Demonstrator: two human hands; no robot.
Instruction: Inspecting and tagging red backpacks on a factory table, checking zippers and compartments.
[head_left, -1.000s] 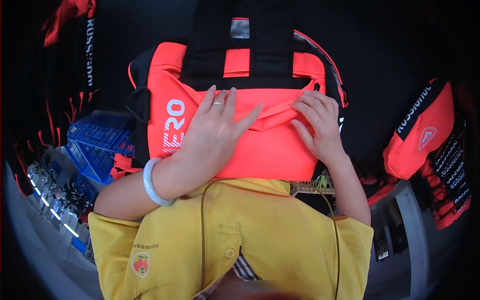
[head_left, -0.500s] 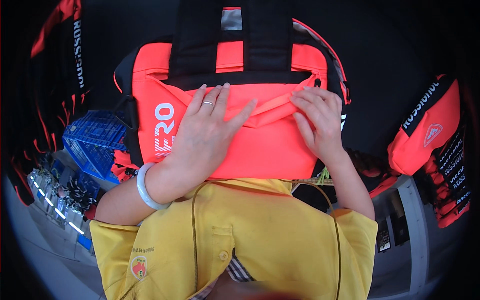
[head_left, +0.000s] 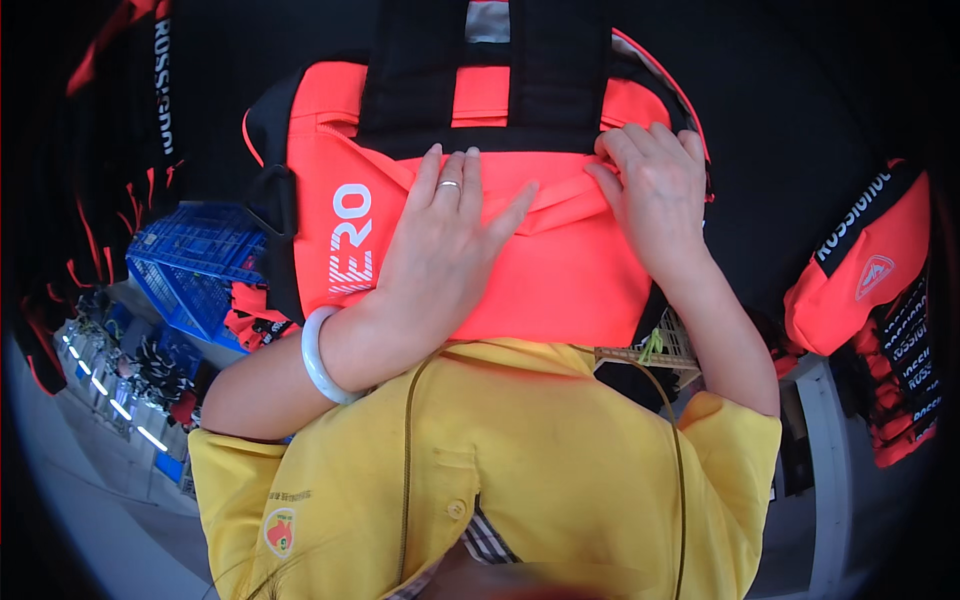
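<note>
A bright coral-red and black bag (head_left: 560, 290) with white lettering lies in front of me, against my body. Its coral front panel is creased along the upper edge, below a black band and two black straps (head_left: 400, 70). My left hand (head_left: 445, 225) rests flat on this panel, fingers stretched out and slightly apart, with a ring on one of them. At the bag's upper right, my right hand (head_left: 655, 190) has its fingers bent and pinched at the fabric edge. What lies beneath those fingertips is hidden. A pale bangle (head_left: 318, 355) circles my left wrist.
Blue plastic crates (head_left: 190, 275) stand low on the left, with coral and black pieces beside them. More coral and black bags (head_left: 855, 265) are at the right, others at the far left. A pale basket (head_left: 675, 345) shows below my right forearm. The surface under the bag is dark.
Bag and hands sit a little higher and further right in the picture. My right hand has moved up to the panel's top edge, covering the black zip pull seen before. My left hand stays flat.
</note>
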